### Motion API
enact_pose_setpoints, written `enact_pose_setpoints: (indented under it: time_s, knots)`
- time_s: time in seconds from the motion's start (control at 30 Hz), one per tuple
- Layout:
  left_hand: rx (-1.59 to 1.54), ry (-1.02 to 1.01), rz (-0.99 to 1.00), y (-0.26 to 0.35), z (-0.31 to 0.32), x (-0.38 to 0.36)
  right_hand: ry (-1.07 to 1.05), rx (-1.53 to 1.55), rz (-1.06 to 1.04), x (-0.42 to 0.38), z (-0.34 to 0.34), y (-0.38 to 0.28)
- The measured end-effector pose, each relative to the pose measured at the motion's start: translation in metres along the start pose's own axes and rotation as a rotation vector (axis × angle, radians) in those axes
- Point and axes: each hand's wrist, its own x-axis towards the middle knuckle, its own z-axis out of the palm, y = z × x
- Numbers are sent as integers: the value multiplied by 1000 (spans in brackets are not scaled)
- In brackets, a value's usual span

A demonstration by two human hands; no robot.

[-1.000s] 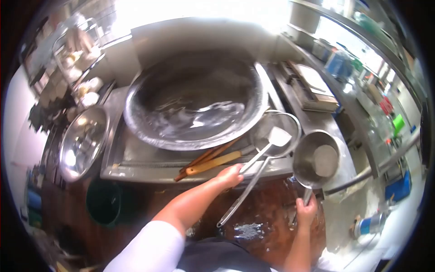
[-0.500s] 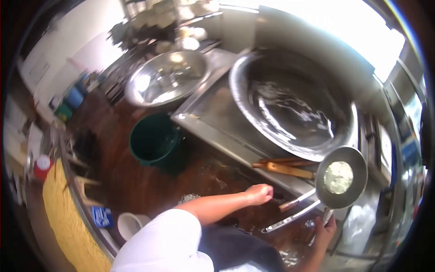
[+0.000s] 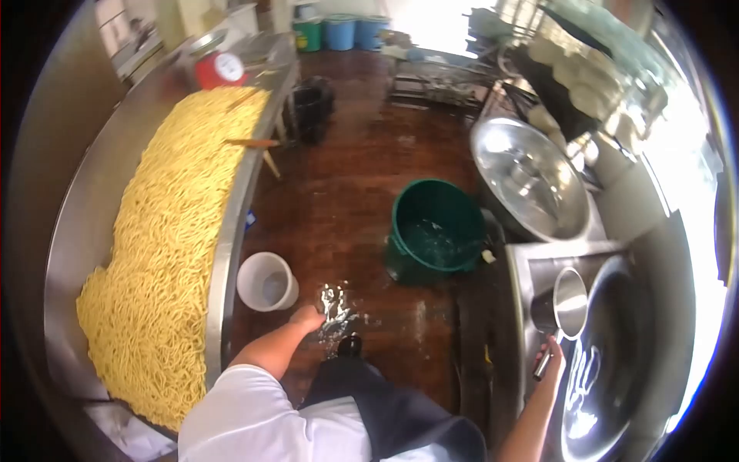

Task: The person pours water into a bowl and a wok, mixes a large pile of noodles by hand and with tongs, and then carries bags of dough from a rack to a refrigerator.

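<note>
My right hand (image 3: 550,356) is wrapped round the dark handle of a metal saucepan (image 3: 571,304). The pan is held over the rim of a large steel wok (image 3: 608,362), its mouth tipped towards me. On the other side, my left hand (image 3: 309,317) hangs over the floor, fingers curled in and nothing visible in them. Closest to it is a white bucket (image 3: 267,282). Beyond, between the two arms, a green tub (image 3: 437,231) with some liquid at its bottom stands on the wet wooden floor.
Yellow noodles (image 3: 165,231) cover a long metal-edged table on my left, with sticks resting at its edge. A red scale (image 3: 219,71) stands behind them. At the right, a large steel bowl (image 3: 531,181) sits past the wok. Blue and green bins (image 3: 339,33) stand far back.
My view has swung left, bringing the noodle table fully into sight. My right hand still grips the saucepan, and the wok now lies at the right edge.
</note>
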Motion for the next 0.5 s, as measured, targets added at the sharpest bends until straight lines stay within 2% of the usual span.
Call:
enact_pose_setpoints:
  time_s: [0.03,0.1,0.13,0.17,0.2,0.27,0.4,0.5]
  knots:
    - [-26,6,-25,-10,-3,2,11,42,12,17,12,-2]
    - [100,-116,68,-26,-8,3,42,39,-11,47,31,-5]
    - [68,-222,62,-29,-9,7,-7,69,-12,62,35,-3]
    - [141,-172,192,-34,2,15,-24,84,-34,82,36,2]
    - [57,-168,173,-23,-4,2,-34,92,34,100,35,3]
    - [-24,-201,209,-18,5,5,-50,10,23,112,40,7]
    - [-103,-188,203,-4,12,1,-112,57,-33,129,40,13]
    - [-25,-211,176,-2,13,9,-96,-23,-5,153,26,24]
